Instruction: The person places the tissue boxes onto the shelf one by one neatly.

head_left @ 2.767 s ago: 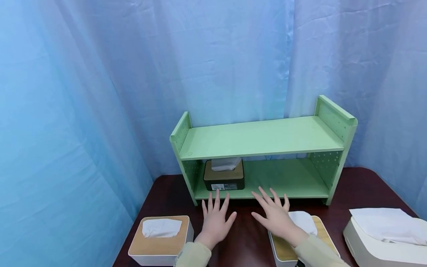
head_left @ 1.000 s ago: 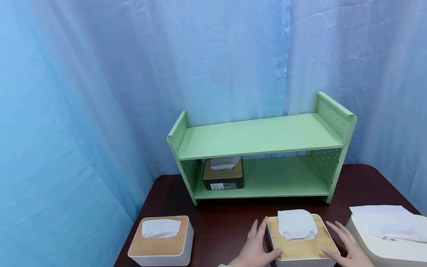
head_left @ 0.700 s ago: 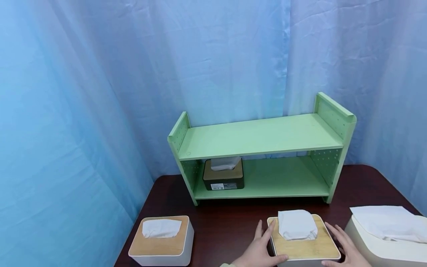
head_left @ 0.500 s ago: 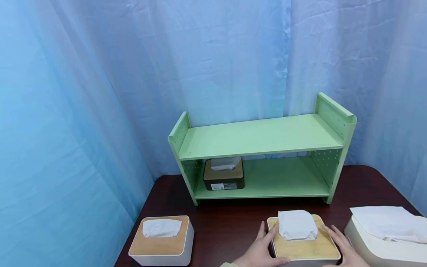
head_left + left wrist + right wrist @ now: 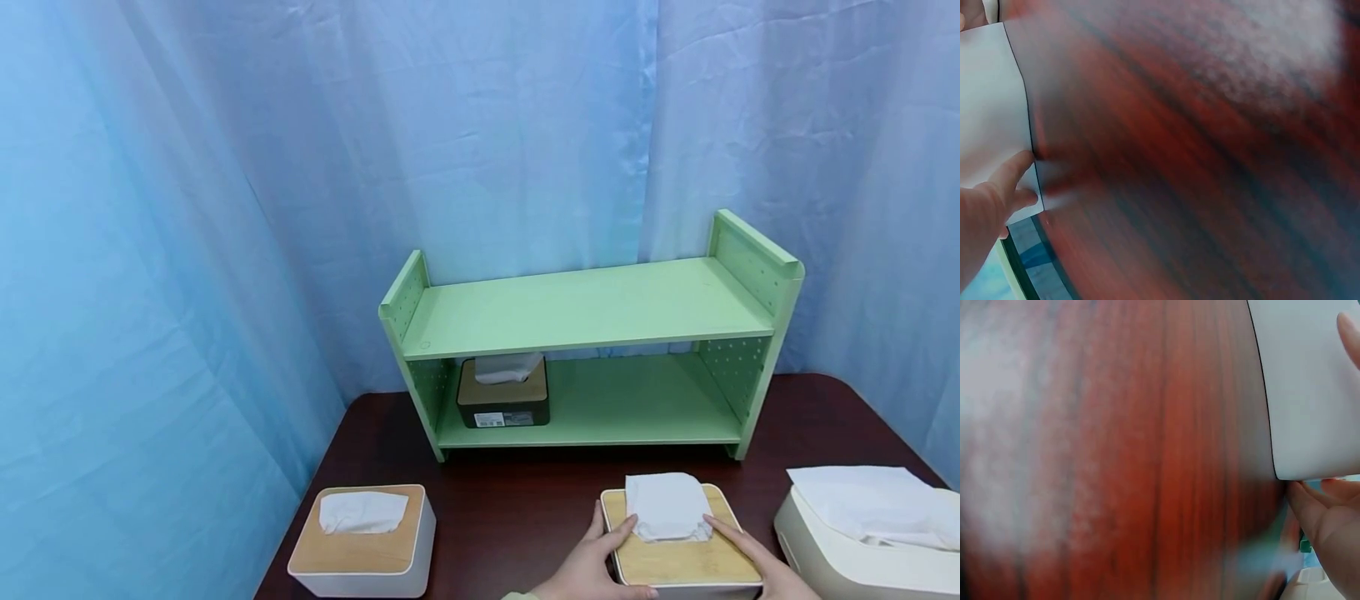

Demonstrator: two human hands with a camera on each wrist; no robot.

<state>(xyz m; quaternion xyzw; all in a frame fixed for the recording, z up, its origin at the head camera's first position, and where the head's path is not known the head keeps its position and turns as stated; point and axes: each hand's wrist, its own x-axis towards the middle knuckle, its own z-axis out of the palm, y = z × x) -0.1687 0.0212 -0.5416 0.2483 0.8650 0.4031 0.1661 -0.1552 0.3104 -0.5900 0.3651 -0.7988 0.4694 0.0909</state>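
Observation:
In the head view a white tissue box (image 5: 686, 567) with a light wooden lid lies near the table's front edge, a white tissue (image 5: 667, 507) standing out of its slot. My left hand (image 5: 588, 571) grips its left side, one fingertip over the lid beside the tissue and the thumb at the front. From the right, my right hand (image 5: 780, 577) holds the other side, a finger reaching across the lid to the tissue. The left wrist view has fingers pressed along the white wall (image 5: 991, 112). In the right wrist view, fingers sit under the box's lower corner.
Behind stands a green two-tier shelf (image 5: 592, 308), with a dark tissue box (image 5: 502, 404) at the lower left. Another wood-lidded tissue box (image 5: 352, 557) lies at front left. A larger white tissue box (image 5: 855, 558) is close by my right hand. Blue curtains (image 5: 525, 125) hang behind.
Both hands, earlier spread in front of the shelf, have come down to either side of the tissue box. Over the last second their fingers have closed in onto its sides and lid.

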